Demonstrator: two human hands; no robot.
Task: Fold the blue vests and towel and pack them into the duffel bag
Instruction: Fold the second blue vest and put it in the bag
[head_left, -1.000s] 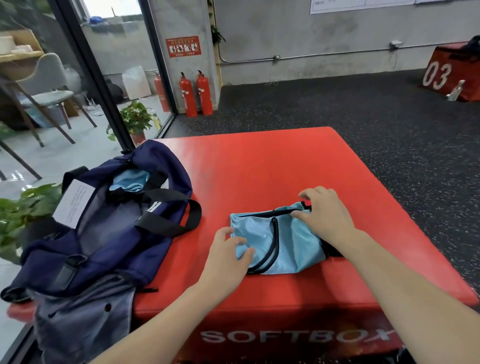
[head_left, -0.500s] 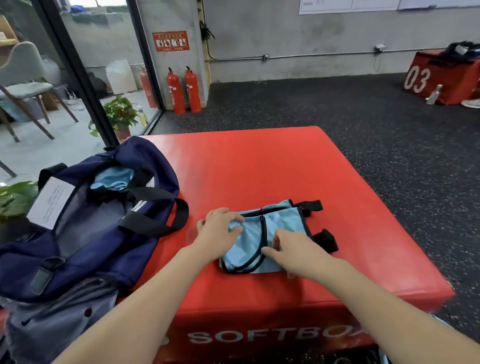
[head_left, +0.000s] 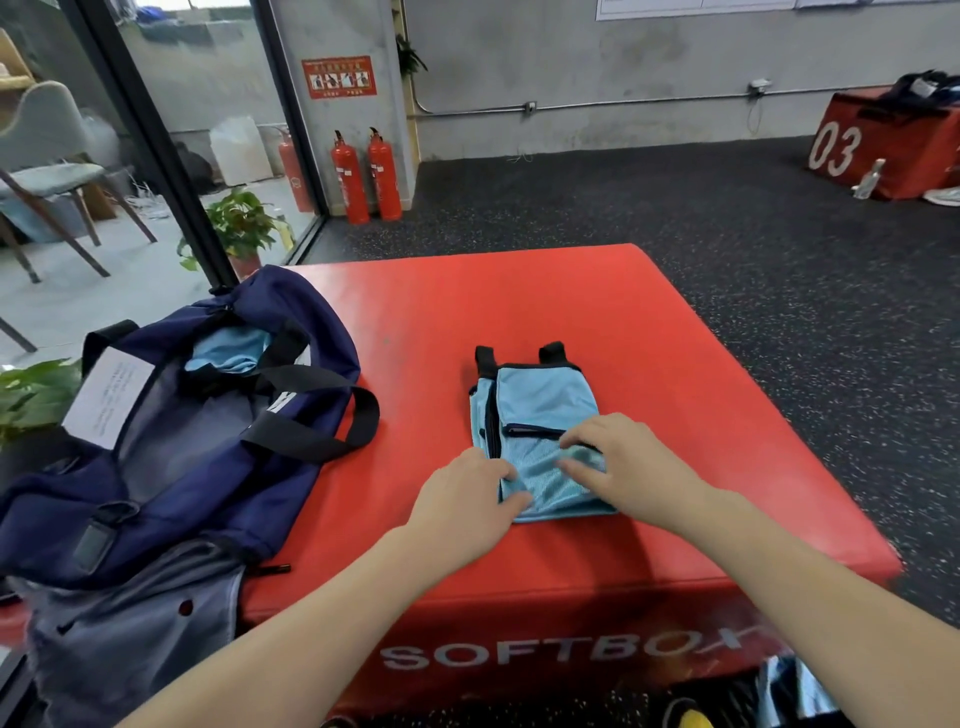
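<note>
1. The near end of the folded blue vest is held by both hands: the left hand pinches its near left corner between thumb and fingers, and the right hand is laid over its near right part with fingers curled into the mesh.
2. Beyond the hands, the vest is seen lying as a narrow packet, long axis pointing away, two black straps sticking out at its far end.
3. Half a second ago the packet lay crosswise, straps out to the right; it has since been turned and narrowed, and the hands have been brought to its near edge.
4. This is judged to mean the fold is nearly finished, with perhaps one more fold away from the body before lifting.
5. Under the grip, the vest is carried by the red box, near its front edge.
6. Well to the left of the grip, the duffel bag lies unzipped, light blue fabric already inside; packing of this vest is not yet done.
7. A grey garment hangs at the near left corner, touching the bag.
</note>
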